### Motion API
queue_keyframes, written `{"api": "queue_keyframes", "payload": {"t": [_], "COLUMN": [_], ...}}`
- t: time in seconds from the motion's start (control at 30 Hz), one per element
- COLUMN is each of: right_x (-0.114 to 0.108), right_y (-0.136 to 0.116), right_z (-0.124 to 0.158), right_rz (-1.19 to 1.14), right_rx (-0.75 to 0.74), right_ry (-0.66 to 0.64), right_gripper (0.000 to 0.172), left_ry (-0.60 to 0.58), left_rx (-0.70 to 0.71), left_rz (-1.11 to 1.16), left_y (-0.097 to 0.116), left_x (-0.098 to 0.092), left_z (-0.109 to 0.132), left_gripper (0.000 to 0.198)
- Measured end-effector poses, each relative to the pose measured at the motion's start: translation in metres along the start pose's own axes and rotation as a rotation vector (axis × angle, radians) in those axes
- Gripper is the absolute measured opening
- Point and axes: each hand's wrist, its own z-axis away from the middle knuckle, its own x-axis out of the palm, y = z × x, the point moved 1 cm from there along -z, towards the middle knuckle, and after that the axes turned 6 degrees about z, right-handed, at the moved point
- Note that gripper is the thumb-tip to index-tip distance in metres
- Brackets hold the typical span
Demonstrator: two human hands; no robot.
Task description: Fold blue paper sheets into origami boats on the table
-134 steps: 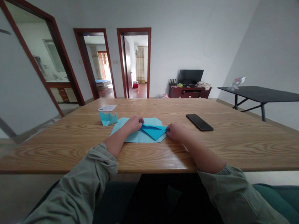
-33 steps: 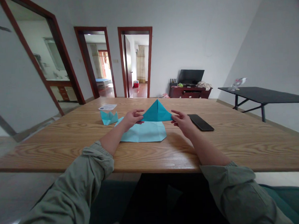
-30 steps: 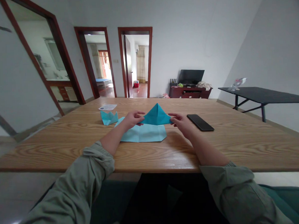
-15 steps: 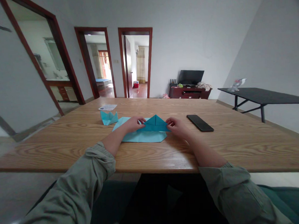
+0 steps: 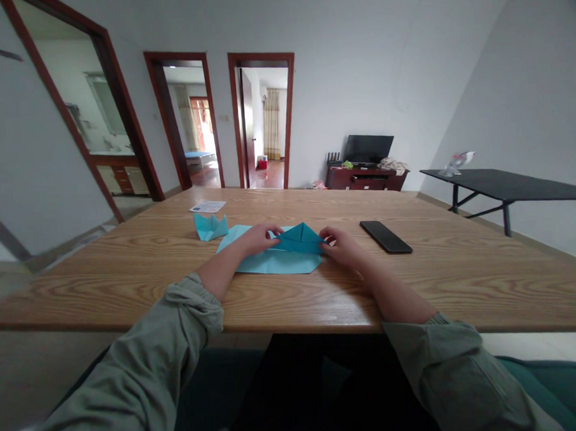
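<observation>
A folded teal paper triangle (image 5: 299, 238) lies low over a pale blue paper sheet (image 5: 271, 262) on the wooden table (image 5: 292, 292). My left hand (image 5: 256, 239) pinches the triangle's left corner, fingers closed. My right hand (image 5: 338, 245) pinches its right corner, fingers closed as well. Both forearms rest over the table, sleeves rolled up.
A small folded blue paper piece (image 5: 210, 226) sits to the left, with a white card (image 5: 207, 207) behind it. A black phone (image 5: 385, 236) lies right of my right hand. A black side table (image 5: 503, 183) and a TV stand (image 5: 366, 176) are farther back.
The triangle was held upright in the air a second ago. Both hands have brought it down onto the pale sheet, and it now lies nearly flat.
</observation>
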Motion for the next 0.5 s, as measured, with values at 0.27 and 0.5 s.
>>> {"api": "queue_keyframes", "payload": {"t": [0.27,0.5], "right_x": [-0.0036,-0.0041], "right_y": [-0.0076,-0.0076], "right_z": [0.0025,0.0029], "right_rz": [0.135,0.153], "right_rx": [0.112,0.16], "right_ry": [-0.126,-0.155], "right_gripper": [0.017,0.017], "left_ry": [-0.013,-0.063], "left_rx": [0.036,0.073], "left_rz": [-0.042,-0.055], "left_y": [0.0033,0.0005], "left_x": [-0.0009,-0.0004], "left_z": [0.001,-0.0009], "left_gripper": [0.032,0.026]}}
